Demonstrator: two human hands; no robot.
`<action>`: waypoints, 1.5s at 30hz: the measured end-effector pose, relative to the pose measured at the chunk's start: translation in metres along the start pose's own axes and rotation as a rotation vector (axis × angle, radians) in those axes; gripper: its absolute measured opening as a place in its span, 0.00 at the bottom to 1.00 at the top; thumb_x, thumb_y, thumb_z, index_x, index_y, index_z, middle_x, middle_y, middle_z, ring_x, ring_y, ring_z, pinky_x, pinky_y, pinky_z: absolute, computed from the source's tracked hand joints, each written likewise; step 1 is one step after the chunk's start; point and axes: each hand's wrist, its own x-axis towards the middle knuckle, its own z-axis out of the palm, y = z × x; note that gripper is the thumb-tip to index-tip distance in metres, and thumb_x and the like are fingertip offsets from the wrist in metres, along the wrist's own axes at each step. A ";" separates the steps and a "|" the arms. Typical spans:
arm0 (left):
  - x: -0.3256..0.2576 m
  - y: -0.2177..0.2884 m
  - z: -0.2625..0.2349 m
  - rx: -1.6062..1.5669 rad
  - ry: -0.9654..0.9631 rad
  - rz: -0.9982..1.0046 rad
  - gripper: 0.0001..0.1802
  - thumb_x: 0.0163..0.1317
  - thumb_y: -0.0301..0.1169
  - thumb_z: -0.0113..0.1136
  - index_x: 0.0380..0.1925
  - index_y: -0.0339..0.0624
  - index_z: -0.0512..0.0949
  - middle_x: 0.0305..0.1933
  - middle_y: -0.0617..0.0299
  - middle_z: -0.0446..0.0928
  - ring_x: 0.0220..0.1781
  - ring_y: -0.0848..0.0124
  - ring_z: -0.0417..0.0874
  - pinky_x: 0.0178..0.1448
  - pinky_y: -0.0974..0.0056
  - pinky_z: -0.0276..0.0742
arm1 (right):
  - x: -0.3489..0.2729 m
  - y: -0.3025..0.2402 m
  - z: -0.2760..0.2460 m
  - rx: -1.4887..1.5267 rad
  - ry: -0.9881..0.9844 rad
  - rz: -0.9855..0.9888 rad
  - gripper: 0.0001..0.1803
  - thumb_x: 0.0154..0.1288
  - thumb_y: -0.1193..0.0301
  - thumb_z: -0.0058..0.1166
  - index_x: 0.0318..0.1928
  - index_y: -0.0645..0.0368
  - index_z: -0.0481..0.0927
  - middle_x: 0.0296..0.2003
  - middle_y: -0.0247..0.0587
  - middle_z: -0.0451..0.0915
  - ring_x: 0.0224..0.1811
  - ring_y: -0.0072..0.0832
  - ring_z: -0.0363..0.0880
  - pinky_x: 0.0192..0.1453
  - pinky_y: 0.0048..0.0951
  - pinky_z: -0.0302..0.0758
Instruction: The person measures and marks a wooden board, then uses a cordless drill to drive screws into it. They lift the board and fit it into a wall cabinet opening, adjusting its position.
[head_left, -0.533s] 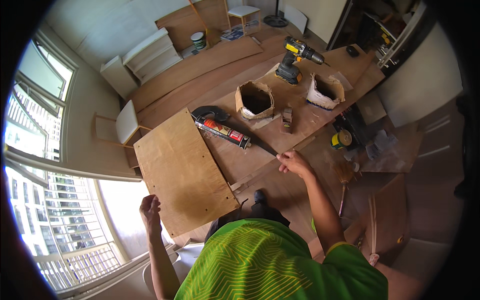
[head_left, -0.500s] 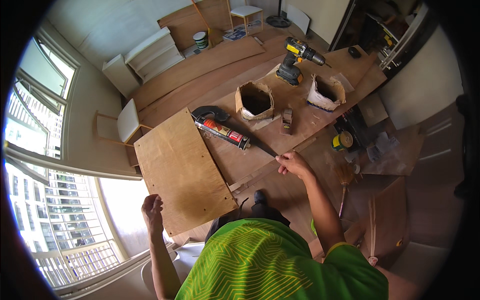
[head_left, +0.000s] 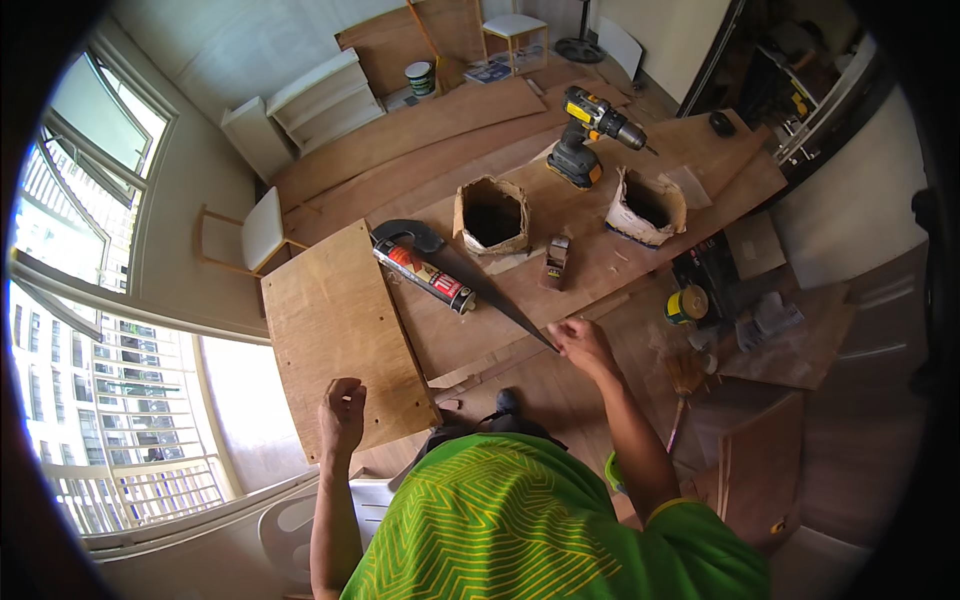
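A handsaw (head_left: 484, 286) with a dark, tapering blade and a black handle slants across the workbench, its handle end beside a sealant cartridge (head_left: 425, 275). At the blade's narrow tip, my right hand (head_left: 585, 348) has its thumb and fingers pinched together. My left hand (head_left: 343, 412) hovers over the near part of a plywood panel (head_left: 335, 320), fingers curled in, with nothing visible in them. The panel lies on the bench's left end. Right of the saw are a small hand plane (head_left: 556, 262) and a cut-open carton (head_left: 492, 215).
Farther along the bench (head_left: 700, 150) stand a cordless drill (head_left: 580, 140) and a second cut-open carton (head_left: 645, 208). On the floor at right are a yellow-green tin (head_left: 686, 304) and a broom (head_left: 684, 378). A white-seated chair (head_left: 262, 230) stands left, near the windows.
The saw has turned, its tip coming nearer my body along with my right hand. My left hand has moved right, from the panel's edge to above it. The whole view has shifted slightly.
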 end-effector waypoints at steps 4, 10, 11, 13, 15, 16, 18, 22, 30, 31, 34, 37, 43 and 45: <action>0.001 0.014 0.007 0.009 -0.033 -0.019 0.10 0.69 0.31 0.65 0.43 0.35 0.84 0.42 0.50 0.85 0.40 0.60 0.88 0.41 0.59 0.84 | 0.002 0.003 -0.020 0.113 0.158 -0.071 0.15 0.76 0.61 0.61 0.40 0.62 0.85 0.26 0.34 0.86 0.25 0.18 0.79 0.31 0.27 0.76; 0.000 0.020 0.026 -0.014 -0.034 0.087 0.09 0.69 0.32 0.65 0.41 0.37 0.84 0.41 0.52 0.85 0.38 0.59 0.87 0.42 0.59 0.83 | 0.017 0.017 -0.009 0.227 0.137 -0.125 0.10 0.76 0.66 0.59 0.43 0.61 0.84 0.26 0.32 0.85 0.24 0.17 0.77 0.31 0.25 0.74; 0.000 0.020 0.030 -0.008 -0.038 0.137 0.09 0.70 0.32 0.65 0.42 0.37 0.84 0.41 0.52 0.85 0.36 0.62 0.87 0.40 0.60 0.83 | 0.018 0.019 -0.005 0.254 0.130 -0.124 0.10 0.76 0.67 0.59 0.43 0.61 0.85 0.26 0.33 0.85 0.25 0.18 0.79 0.32 0.25 0.76; -0.001 0.022 0.038 -0.005 -0.076 0.124 0.09 0.69 0.32 0.65 0.41 0.37 0.84 0.40 0.52 0.85 0.37 0.62 0.87 0.40 0.60 0.83 | 0.018 0.022 -0.003 0.146 0.173 -0.165 0.10 0.77 0.66 0.59 0.45 0.61 0.84 0.27 0.32 0.84 0.30 0.18 0.82 0.35 0.23 0.78; -0.005 0.026 0.044 -0.007 -0.115 0.111 0.09 0.69 0.33 0.65 0.40 0.38 0.84 0.40 0.52 0.85 0.38 0.62 0.87 0.40 0.60 0.82 | 0.013 0.023 -0.004 0.134 0.185 -0.163 0.10 0.77 0.67 0.59 0.45 0.61 0.84 0.30 0.34 0.85 0.33 0.18 0.84 0.37 0.23 0.80; -0.004 0.030 0.049 -0.007 -0.149 0.088 0.09 0.68 0.33 0.66 0.40 0.38 0.84 0.40 0.53 0.85 0.38 0.62 0.87 0.40 0.60 0.82 | 0.011 0.021 -0.001 0.258 0.150 -0.203 0.09 0.77 0.67 0.58 0.46 0.61 0.84 0.32 0.35 0.86 0.33 0.18 0.84 0.38 0.23 0.80; -0.003 0.039 0.059 -0.072 -0.215 0.075 0.08 0.68 0.32 0.65 0.39 0.39 0.84 0.39 0.54 0.85 0.38 0.62 0.87 0.40 0.60 0.82 | 0.004 0.019 -0.003 0.421 0.178 -0.246 0.08 0.73 0.69 0.61 0.45 0.62 0.84 0.32 0.39 0.87 0.33 0.20 0.84 0.39 0.27 0.81; 0.011 0.061 0.093 -0.080 -0.456 0.420 0.06 0.68 0.29 0.64 0.40 0.38 0.85 0.40 0.55 0.85 0.38 0.62 0.87 0.39 0.60 0.82 | -0.037 0.036 -0.011 0.440 0.313 -0.335 0.08 0.70 0.72 0.63 0.46 0.63 0.84 0.31 0.41 0.86 0.35 0.23 0.85 0.43 0.32 0.82; 0.022 0.103 0.112 -0.051 -0.819 0.711 0.10 0.67 0.29 0.67 0.45 0.37 0.84 0.45 0.47 0.85 0.42 0.54 0.90 0.42 0.57 0.87 | -0.200 0.131 0.023 0.634 0.578 -0.051 0.07 0.74 0.73 0.58 0.46 0.64 0.83 0.35 0.36 0.84 0.36 0.22 0.82 0.42 0.25 0.80; 0.021 0.106 0.110 -0.105 -0.844 0.696 0.10 0.67 0.29 0.67 0.45 0.37 0.84 0.44 0.47 0.85 0.41 0.56 0.90 0.42 0.58 0.86 | -0.216 0.138 0.034 0.704 0.615 0.034 0.08 0.74 0.72 0.58 0.44 0.66 0.83 0.32 0.38 0.85 0.32 0.21 0.81 0.39 0.25 0.79; 0.011 0.110 0.102 -0.240 -0.911 0.657 0.08 0.68 0.27 0.65 0.45 0.36 0.84 0.42 0.51 0.87 0.41 0.63 0.89 0.43 0.62 0.85 | -0.257 0.136 0.069 0.680 0.849 0.203 0.10 0.77 0.70 0.56 0.46 0.65 0.82 0.32 0.38 0.85 0.33 0.21 0.81 0.40 0.25 0.79; -0.002 0.101 0.092 -0.322 -0.948 0.690 0.08 0.70 0.27 0.64 0.45 0.35 0.84 0.42 0.53 0.87 0.42 0.65 0.89 0.45 0.63 0.84 | -0.256 0.099 0.072 0.434 0.991 0.013 0.11 0.75 0.68 0.59 0.47 0.65 0.83 0.35 0.40 0.85 0.35 0.24 0.83 0.41 0.28 0.81; -0.028 0.084 0.085 -0.395 -1.186 0.299 0.10 0.74 0.28 0.63 0.49 0.33 0.83 0.42 0.60 0.86 0.44 0.74 0.85 0.49 0.66 0.82 | -0.139 -0.041 -0.038 -0.216 1.003 -0.521 0.25 0.69 0.63 0.68 0.61 0.63 0.78 0.52 0.52 0.83 0.56 0.49 0.81 0.62 0.45 0.76; -0.028 0.085 0.087 -0.428 -1.168 0.223 0.10 0.74 0.28 0.64 0.49 0.34 0.83 0.42 0.62 0.86 0.44 0.75 0.84 0.49 0.67 0.81 | -0.079 -0.092 -0.087 -0.397 0.979 -0.717 0.37 0.67 0.60 0.70 0.69 0.64 0.70 0.63 0.55 0.78 0.65 0.52 0.76 0.69 0.48 0.70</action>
